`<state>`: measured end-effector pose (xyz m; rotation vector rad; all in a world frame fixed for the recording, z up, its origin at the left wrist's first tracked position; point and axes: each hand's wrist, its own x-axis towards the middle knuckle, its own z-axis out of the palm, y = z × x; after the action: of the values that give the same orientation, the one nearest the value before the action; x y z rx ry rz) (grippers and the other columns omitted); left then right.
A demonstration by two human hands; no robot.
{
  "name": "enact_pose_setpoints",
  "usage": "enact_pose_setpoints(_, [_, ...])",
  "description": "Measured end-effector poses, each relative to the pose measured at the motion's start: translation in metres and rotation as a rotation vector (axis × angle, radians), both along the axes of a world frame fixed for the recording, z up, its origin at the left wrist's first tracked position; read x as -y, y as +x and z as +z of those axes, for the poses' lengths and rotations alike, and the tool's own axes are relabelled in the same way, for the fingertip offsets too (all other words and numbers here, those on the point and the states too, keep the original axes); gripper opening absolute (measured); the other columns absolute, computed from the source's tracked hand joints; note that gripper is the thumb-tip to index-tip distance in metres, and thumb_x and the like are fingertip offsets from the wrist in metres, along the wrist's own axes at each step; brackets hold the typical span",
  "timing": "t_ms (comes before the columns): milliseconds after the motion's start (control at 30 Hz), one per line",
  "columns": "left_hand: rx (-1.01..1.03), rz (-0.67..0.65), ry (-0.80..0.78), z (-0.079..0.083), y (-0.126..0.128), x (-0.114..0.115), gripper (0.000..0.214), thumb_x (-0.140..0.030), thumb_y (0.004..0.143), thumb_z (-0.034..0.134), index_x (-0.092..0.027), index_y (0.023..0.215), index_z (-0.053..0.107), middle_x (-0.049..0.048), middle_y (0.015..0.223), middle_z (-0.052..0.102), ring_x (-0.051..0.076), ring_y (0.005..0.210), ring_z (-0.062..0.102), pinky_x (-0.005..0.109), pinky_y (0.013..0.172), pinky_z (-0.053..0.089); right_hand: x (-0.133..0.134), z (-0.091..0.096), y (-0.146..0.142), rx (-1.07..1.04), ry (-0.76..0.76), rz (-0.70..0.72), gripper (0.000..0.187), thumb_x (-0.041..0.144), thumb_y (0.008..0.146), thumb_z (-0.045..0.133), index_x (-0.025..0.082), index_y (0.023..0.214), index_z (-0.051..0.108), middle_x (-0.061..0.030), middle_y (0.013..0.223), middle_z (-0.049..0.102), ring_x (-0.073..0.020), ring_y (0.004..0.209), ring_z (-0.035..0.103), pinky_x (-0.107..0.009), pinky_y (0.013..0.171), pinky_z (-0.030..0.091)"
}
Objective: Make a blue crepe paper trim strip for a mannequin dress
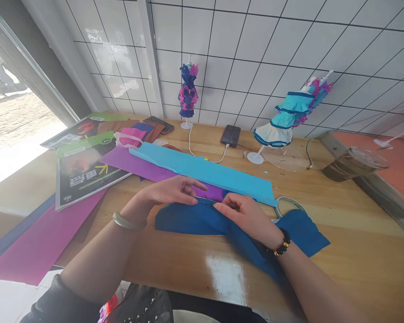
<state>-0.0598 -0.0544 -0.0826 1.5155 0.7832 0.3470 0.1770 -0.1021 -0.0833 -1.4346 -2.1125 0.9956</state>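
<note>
A dark blue crepe-like sheet (191,220) lies gathered on the wooden table in front of me. My left hand (175,190) pinches its upper edge between thumb and fingers. A short way to the right, my right hand (251,213) also pinches that edge, its thumb and forefinger pressed together. Between the two hands runs a thin dark line along the edge, too fine to name as needle or thread. The sheet spreads under my right wrist, and blue material (301,231) shows beyond it.
Behind my hands lie a long light blue strip (202,172) and a purple strip (141,162). A tape roll (291,204) rests at right. Two dressed mini mannequins (188,92), a plugged-in phone (230,135), a drink cup (350,166) and magazines (87,172) surround the work.
</note>
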Motion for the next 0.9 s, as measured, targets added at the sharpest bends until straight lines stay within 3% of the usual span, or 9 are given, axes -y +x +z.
enact_pose_setpoints(367, [0.012, -0.024, 0.015, 0.001, -0.001, 0.000, 0.046, -0.030, 0.075, 0.064, -0.020, 0.119, 0.055, -0.0016, 0.070, 0.055, 0.010, 0.066, 0.050, 0.022, 0.061, 0.038, 0.000, 0.000, 0.001, 0.021, 0.001, 0.001, 0.041, 0.056, 0.082, 0.045, 0.020, 0.063, 0.047, 0.0022, 0.060, 0.050, -0.0107, 0.054, 0.041, -0.024, 0.047, 0.027])
enact_pose_setpoints(633, [-0.048, -0.001, 0.039, 0.002, -0.006, -0.003, 0.050, -0.034, 0.073, 0.065, -0.021, 0.120, 0.054, -0.0005, 0.072, 0.059, 0.011, 0.067, 0.052, 0.023, 0.061, 0.039, -0.003, 0.010, 0.009, 0.044, -0.108, 0.090, 0.042, 0.057, 0.083, 0.041, 0.019, 0.068, 0.049, 0.0035, 0.059, 0.044, -0.0096, 0.053, 0.034, -0.023, 0.048, 0.026])
enact_pose_setpoints(833, [-0.021, 0.025, 0.012, -0.001, -0.008, -0.003, 0.050, -0.032, 0.072, 0.067, -0.023, 0.119, 0.055, 0.0009, 0.079, 0.064, 0.013, 0.074, 0.057, 0.025, 0.070, 0.042, -0.005, 0.019, 0.020, 0.098, -0.209, 0.123, 0.039, 0.055, 0.069, 0.062, 0.019, 0.083, 0.060, 0.0014, 0.075, 0.056, -0.0122, 0.065, 0.044, -0.023, 0.056, 0.035])
enact_pose_setpoints(900, [-0.007, 0.021, -0.001, -0.002, -0.008, -0.004, 0.051, -0.033, 0.071, 0.068, -0.022, 0.119, 0.056, 0.0018, 0.080, 0.065, 0.013, 0.075, 0.058, 0.026, 0.070, 0.043, -0.006, 0.019, 0.022, 0.113, -0.236, 0.148, 0.035, 0.053, 0.070, 0.062, 0.019, 0.082, 0.061, 0.0014, 0.077, 0.057, -0.0127, 0.067, 0.045, -0.024, 0.058, 0.035])
